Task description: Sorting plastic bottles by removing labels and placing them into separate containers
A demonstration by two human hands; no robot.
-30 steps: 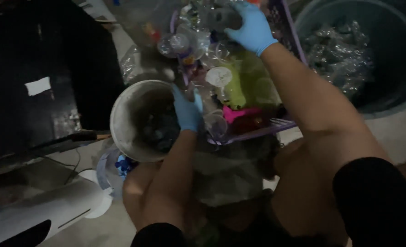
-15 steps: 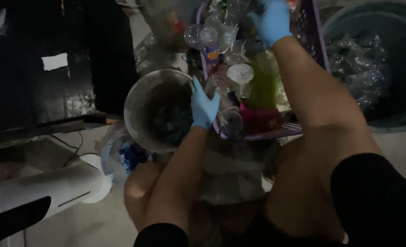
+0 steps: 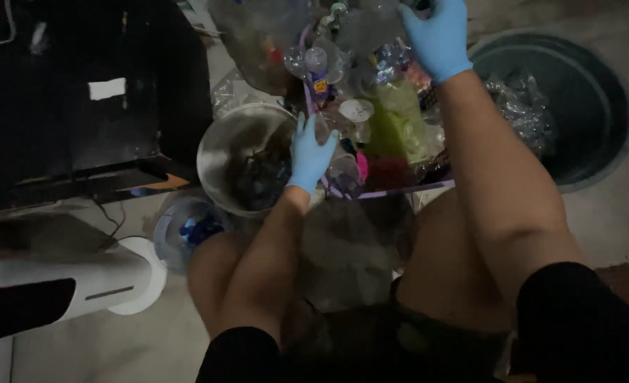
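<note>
Plastic bottles (image 3: 371, 85), mostly clear and crumpled, fill a purple crate (image 3: 407, 191) that sits on a pale concrete floor (image 3: 612, 213) just beyond my knees. I see a dim room around it: a black cabinet (image 3: 80, 92) at far left, a white appliance (image 3: 66, 284) lying near left, and a dark round bin (image 3: 577, 99) of crushed clear plastic at far right. Left of the crate stands a grey bucket (image 3: 222, 142) holding dark caps, and nearer to me a small clear tub (image 3: 187, 230) holds blue caps. Among the pile I make out a yellow-green bottle (image 3: 399, 124), a white lid and something pink at the near edge. My left hand (image 3: 309, 152), in a blue glove, rests with spread fingers on the crate's left edge beside the bucket; I cannot tell whether it grips anything. My right hand (image 3: 435, 35), also gloved, is curled over a bottle at the far end of the pile.
</note>
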